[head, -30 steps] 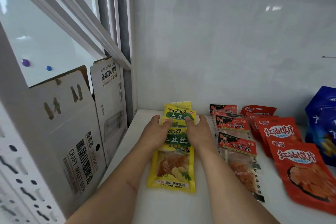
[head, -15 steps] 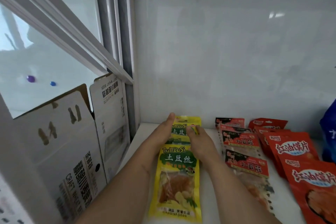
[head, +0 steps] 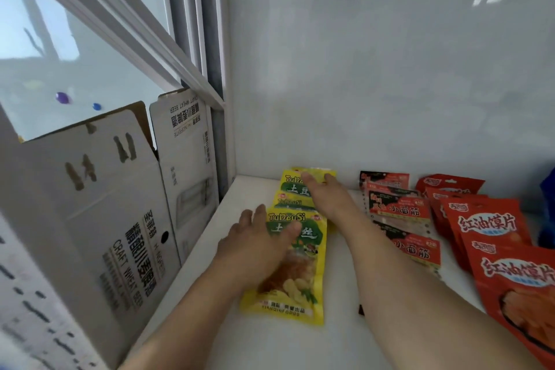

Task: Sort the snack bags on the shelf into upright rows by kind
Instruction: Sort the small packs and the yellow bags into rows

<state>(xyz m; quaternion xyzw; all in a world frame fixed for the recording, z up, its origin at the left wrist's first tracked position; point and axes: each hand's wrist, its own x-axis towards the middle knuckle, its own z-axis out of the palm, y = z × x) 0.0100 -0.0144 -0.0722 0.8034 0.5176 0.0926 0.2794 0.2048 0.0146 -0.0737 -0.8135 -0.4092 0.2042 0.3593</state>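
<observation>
Several yellow TuDouSi bags lie flat in an overlapping row on the white shelf (head: 336, 339), running toward the back wall. My left hand (head: 255, 246) rests flat on the nearest yellow bag (head: 288, 288), thumb across its green label. My right hand (head: 327, 195) lies further back, fingers flat on the rearmost yellow bag (head: 292, 182). To the right lies a row of red-and-black bags (head: 399, 209). Beyond them is a row of red bags (head: 486, 224) with white characters.
A white cardboard box (head: 99, 207) with its flaps up stands against the shelf's left side. A blue bag (head: 548, 213) shows at the right edge. The white back wall (head: 390, 84) rises just behind the bags.
My left hand has drawn back from the rear bags onto the nearest yellow bag. My right hand has reached further back onto the rearmost yellow bag.
</observation>
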